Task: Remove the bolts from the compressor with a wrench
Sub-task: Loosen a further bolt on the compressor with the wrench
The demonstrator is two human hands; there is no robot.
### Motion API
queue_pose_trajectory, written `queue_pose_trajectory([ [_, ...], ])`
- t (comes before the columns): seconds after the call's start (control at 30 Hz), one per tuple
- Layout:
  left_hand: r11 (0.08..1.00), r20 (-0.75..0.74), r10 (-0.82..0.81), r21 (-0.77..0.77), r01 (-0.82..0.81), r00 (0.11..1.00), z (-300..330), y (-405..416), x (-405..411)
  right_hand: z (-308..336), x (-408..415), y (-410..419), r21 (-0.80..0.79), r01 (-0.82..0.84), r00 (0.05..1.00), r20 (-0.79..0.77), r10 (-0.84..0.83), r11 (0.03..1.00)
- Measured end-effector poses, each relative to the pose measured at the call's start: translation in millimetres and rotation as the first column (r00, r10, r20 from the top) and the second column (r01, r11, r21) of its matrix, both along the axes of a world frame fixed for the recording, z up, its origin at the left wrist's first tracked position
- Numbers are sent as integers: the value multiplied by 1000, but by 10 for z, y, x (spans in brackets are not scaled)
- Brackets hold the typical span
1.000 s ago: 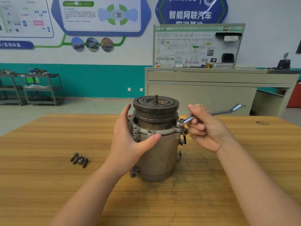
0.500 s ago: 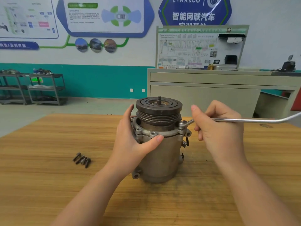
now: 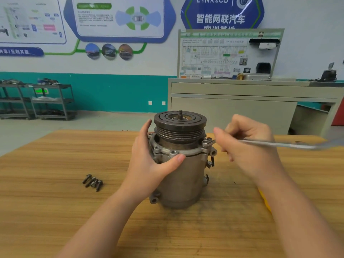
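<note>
Wooden bench (image 3: 55, 211), far edge running across mid-frame. Loose bolts (image 3: 92, 182): a small cluster of dark bolts lying touching one another on the bench, left of centre, well apart from the compressor. Left hand (image 3: 149, 162): wrapped round the left side of the compressor, fingers behind the flange, thumb pressed across its front. Compressor (image 3: 181, 164): grey metal cylinder standing upright near the middle of the bench, dark grooved pulley on top, flange with bolt holes below it. Remaining bolt (image 3: 205, 143): seated in the right-hand lug of the flange. Wrench (image 3: 279, 144): thin bright metal bar, its near end on that bolt, its handle reaching right toward the frame edge, blurred. Right hand (image 3: 245, 144): fingers curled round the wrench shaft just beside the compressor, forefinger stretched toward the bolt.
</note>
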State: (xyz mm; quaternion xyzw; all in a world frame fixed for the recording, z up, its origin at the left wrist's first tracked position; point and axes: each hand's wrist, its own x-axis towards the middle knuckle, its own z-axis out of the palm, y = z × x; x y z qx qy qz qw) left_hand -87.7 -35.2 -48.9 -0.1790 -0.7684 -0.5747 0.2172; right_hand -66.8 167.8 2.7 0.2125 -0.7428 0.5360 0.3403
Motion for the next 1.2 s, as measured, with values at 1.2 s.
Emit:
queue_pose_trajectory([
  [1.2,994,-70,-42,100,49,997,-53,-21,-50,-200,182,-400,64,397,819,-474,-323,915],
])
